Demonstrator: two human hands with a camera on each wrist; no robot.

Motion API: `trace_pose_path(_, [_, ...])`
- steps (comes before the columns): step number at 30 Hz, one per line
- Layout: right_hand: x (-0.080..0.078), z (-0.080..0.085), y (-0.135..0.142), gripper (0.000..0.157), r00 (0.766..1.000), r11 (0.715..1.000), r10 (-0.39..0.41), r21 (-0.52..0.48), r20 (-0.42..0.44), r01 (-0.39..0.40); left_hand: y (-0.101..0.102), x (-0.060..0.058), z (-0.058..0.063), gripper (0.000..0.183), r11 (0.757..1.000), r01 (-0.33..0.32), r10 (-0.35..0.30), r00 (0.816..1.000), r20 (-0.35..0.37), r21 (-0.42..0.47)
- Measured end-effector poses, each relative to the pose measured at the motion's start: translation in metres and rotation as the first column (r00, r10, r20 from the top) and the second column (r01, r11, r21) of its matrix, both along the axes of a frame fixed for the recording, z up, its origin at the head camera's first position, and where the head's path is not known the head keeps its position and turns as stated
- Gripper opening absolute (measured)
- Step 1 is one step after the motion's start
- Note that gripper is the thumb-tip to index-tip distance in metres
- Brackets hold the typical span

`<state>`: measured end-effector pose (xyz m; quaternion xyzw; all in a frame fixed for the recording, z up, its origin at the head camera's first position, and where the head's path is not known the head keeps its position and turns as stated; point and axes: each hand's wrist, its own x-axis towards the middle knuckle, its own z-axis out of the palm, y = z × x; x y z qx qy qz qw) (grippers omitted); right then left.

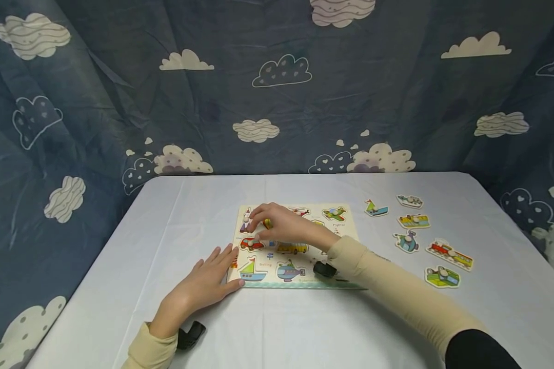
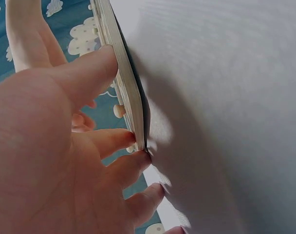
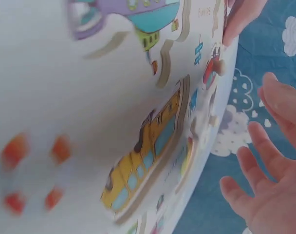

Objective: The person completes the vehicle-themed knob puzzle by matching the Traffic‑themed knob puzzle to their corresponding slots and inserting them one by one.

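Observation:
A wooden peg puzzle board (image 1: pixel 268 285) lies on the table. My left hand (image 1: pixel 208 282) rests at its left edge with extended fingers; in the left wrist view the thumb and fingertips touch the board's side (image 2: pixel 131 92). Over the upper left of the board hovers my right hand (image 1: pixel 283 225), fingers loosely bent beside the rocket (image 1: pixel 246 219) and above the red car (image 1: pixel 251 245). In the right wrist view its fingers (image 3: pixel 257 146) are spread apart, holding nothing. A yellow bus (image 1: pixel 293 248), a sailboat (image 1: pixel 253 272), a submarine (image 1: pixel 288 271) and a plane (image 1: pixel 334 213) show on the board.
Several loose pieces lie right of the board, among them a small sailboat (image 1: pixel 376 209), a yellow vehicle (image 1: pixel 414 221), a submarine (image 1: pixel 407 242), a red train (image 1: pixel 450 254) and a green vehicle (image 1: pixel 442 277). A cloud-patterned curtain (image 1: pixel 286 113) hangs behind the white table (image 1: pixel 268 328).

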<state>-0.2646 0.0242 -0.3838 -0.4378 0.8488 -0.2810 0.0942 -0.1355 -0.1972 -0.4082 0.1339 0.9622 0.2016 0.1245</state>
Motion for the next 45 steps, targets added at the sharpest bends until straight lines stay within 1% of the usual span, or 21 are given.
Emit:
trace_pose_path(4, [0.007,0.008,0.014,0.018,0.999,0.999,-0.029,-0.034,-0.016,0.029,0.001,0.001,0.000,0.076,1.000,-0.002,0.002,1.000,-0.003,0.003])
trace_pose_path(10, [0.015,0.018,0.037,0.014,0.996,0.988,-0.081,-0.134,-0.038,0.076,0.000,0.000,-0.001,0.076,1.000,-0.004,0.004,1.000,-0.014,0.002])
trace_pose_path(14, [0.020,0.021,0.050,0.015,0.992,0.981,-0.123,-0.153,-0.040,0.115,0.001,0.000,-0.001,0.076,1.000,-0.011,0.011,1.000,-0.007,0.006])
trace_pose_path(19, [0.032,0.027,0.070,0.015,0.984,0.970,-0.178,-0.176,-0.027,0.171,0.002,0.001,-0.001,0.076,1.000,-0.012,0.012,1.000,-0.005,0.009])
trace_pose_path(22, [0.040,0.031,0.083,0.014,0.971,0.953,-0.237,-0.199,-0.011,0.230,0.003,0.000,0.000,0.077,1.000,-0.011,0.011,1.000,-0.009,0.008])
trace_pose_path(25, [0.046,0.033,0.096,0.014,0.954,0.931,-0.299,-0.220,-0.007,0.290,0.003,0.000,0.000,0.077,1.000,-0.007,0.007,1.000,-0.011,0.005])
trace_pose_path(28, [0.051,0.035,0.109,0.016,0.938,0.913,-0.345,-0.233,-0.011,0.333,0.002,0.000,0.001,0.077,1.000,-0.005,0.005,1.000,-0.010,0.005])
trace_pose_path(32, [0.055,0.038,0.123,0.020,0.925,0.895,-0.381,-0.254,-0.010,0.366,0.001,0.001,0.001,0.077,1.000,-0.009,0.009,1.000,-0.010,0.007])
trace_pose_path(39, [0.062,0.038,0.139,0.018,0.908,0.866,-0.420,-0.302,-0.006,0.398,0.001,0.000,0.000,0.078,1.000,-0.013,0.013,1.000,-0.012,0.007])
trace_pose_path(42, [0.066,0.036,0.145,0.018,0.895,0.853,-0.446,-0.309,-0.011,0.421,0.001,0.000,-0.001,0.078,1.000,-0.012,0.012,1.000,-0.017,0.008])
trace_pose_path(45, [0.072,0.036,0.151,0.019,0.876,0.838,-0.482,-0.306,-0.027,0.452,0.001,0.000,-0.002,0.078,1.000,-0.009,0.010,1.000,-0.016,0.012])
